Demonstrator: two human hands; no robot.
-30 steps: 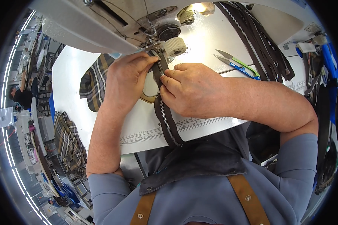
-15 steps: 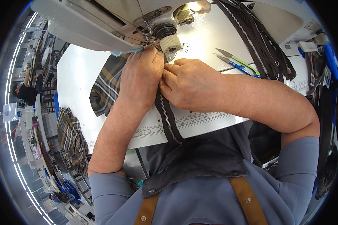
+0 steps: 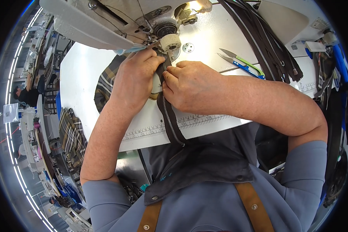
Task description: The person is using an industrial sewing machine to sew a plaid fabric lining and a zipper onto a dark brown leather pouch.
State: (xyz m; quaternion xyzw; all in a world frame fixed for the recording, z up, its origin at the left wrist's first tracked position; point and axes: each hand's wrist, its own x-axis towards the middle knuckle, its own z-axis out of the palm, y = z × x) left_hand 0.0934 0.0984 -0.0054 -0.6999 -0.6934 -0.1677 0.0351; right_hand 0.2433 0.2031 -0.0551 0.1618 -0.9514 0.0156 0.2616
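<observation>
Your left hand (image 3: 134,79) and right hand (image 3: 193,88) hold the metal-toothed zipper (image 3: 168,116), which could skew if they pull unevenly.

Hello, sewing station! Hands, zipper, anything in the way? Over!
Left hand and right hand both at dark zipper, near sewing machine. Lower end at front edge of white table. Snips off right, touching neither hand.
</observation>
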